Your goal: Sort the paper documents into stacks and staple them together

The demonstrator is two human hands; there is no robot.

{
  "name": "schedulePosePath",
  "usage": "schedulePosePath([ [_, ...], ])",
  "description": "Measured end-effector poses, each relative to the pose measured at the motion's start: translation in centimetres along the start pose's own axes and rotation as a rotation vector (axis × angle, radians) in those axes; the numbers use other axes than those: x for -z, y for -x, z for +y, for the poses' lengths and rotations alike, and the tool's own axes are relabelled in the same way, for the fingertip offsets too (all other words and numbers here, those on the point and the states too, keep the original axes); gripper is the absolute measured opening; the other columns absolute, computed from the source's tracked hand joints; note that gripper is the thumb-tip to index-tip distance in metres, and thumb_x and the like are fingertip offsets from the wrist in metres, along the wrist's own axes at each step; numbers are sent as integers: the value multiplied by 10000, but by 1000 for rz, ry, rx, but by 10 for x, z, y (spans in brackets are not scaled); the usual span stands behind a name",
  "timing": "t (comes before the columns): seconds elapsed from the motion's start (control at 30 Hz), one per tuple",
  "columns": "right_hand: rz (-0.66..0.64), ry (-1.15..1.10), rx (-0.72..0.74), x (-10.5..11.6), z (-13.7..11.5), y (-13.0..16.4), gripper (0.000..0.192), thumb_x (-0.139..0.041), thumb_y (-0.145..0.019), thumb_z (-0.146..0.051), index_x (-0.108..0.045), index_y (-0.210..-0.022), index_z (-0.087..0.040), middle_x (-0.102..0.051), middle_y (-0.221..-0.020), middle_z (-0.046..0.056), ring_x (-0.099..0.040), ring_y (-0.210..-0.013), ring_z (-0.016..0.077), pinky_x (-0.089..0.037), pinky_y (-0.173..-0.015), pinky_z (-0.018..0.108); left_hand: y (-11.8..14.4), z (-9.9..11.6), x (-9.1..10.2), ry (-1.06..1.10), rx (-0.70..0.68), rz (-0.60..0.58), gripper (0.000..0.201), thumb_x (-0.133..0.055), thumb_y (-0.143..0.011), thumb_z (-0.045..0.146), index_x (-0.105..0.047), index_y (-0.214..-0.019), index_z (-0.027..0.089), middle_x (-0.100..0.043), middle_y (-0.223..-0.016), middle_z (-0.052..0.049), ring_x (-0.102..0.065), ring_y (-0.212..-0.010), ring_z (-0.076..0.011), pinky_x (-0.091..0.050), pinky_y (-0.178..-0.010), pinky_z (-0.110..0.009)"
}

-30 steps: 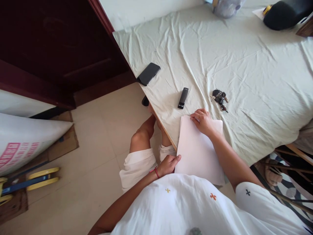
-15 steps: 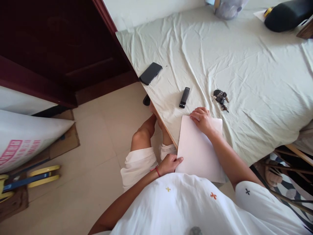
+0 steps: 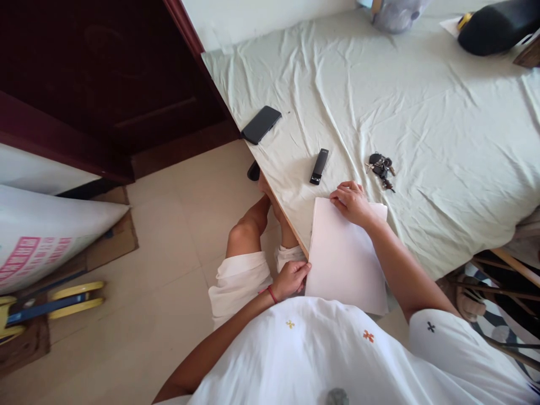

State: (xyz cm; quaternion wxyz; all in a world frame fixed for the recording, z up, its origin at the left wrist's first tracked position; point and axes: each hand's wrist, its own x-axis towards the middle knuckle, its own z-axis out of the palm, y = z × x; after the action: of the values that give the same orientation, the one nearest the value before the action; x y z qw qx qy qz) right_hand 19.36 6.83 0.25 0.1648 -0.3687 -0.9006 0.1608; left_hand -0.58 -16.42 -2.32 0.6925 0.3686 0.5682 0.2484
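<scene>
Counts: two hands, one pad of white paper (image 3: 348, 264) (sheets too close to number), one phone (image 3: 261, 125), one black remote (image 3: 319, 166), one bunch of keys (image 3: 381, 167) (keys overlap, no count), one sack (image 3: 46, 236).

Left hand (image 3: 290, 279): thumb and fingers brought together, pinching the near part of the paper's left edge. Right hand (image 3: 351, 202): fingers bent and close together over the far edge, thumb side against the paper; whether it grips or only presses, cannot tell. Paper lies between the two hands, its far part on the worktop (image 3: 291, 226), its near part against the white shirt (image 3: 329, 343).

Remote is just beyond the right hand and to its left; keys are beyond it to its right; phone is farther out, left of the remote, at the worktop's edge. All three rest on a pale cloth (image 3: 439, 140).

Compared with half a second ago: left thumb lay over the top sheet, now its tip is at the edge. Paper's far right corner has shifted slightly to the right, right hand likewise. Phone, remote and keys hold the same arrangement.

Containers: sack, on the floor side well left of the left hand, contents hidden. Translucent container (image 3: 394, 16), far beyond the right hand, cut by the frame; contents unclear.
</scene>
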Motion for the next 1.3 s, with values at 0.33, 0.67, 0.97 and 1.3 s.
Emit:
schedulePosePath([
  [0.33, -5, 11, -44, -4, -9, -2, 222, -520, -1003, -290, -708, -923, -206, -740, -977, 99, -538, -1144, 312, -346, -987, 472, 1, -5, -2, -104, -29, 19, 552, -434, -900, 705, -415, -621, 229, -406, -395, 59, -382, -368, -99, -266, -449, -251],
  [0.67, -20, 27, -81, -2, -18, -5, 236, -499, -1002, -280, -696, -892, -210, -721, -928, 106, -531, -1128, 328, -360, -971, 492, 0, -12, -3, -161, -69, 43, 532, -467, -928, 633, -429, -610, 209, -388, -481, 50, -363, -503, -105, -240, -506, -253],
  [0.97, 21, 46, -104, -10, -17, -4, 221, -552, -986, -294, -738, -1076, -217, -712, -1066, 127, -492, -1184, 348, -362, -1004, 534, -3, -13, -2, -253, -101, 50, 548, -425, -926, 647, -398, -594, 211, -376, -520, 38, -358, -566, -118, -236, -548, -257],
  [1.3, 29, 19, -56, -13, -24, 0, 241, -540, -1001, -290, -770, -1041, -230, -720, -1123, 120, -476, -1218, 341, -366, -1031, 537, -2, -11, -6, -291, -113, 34, 550, -407, -918, 652, -370, -588, 214, -356, -540, 39, -350, -581, -119, -231, -573, -268],
])
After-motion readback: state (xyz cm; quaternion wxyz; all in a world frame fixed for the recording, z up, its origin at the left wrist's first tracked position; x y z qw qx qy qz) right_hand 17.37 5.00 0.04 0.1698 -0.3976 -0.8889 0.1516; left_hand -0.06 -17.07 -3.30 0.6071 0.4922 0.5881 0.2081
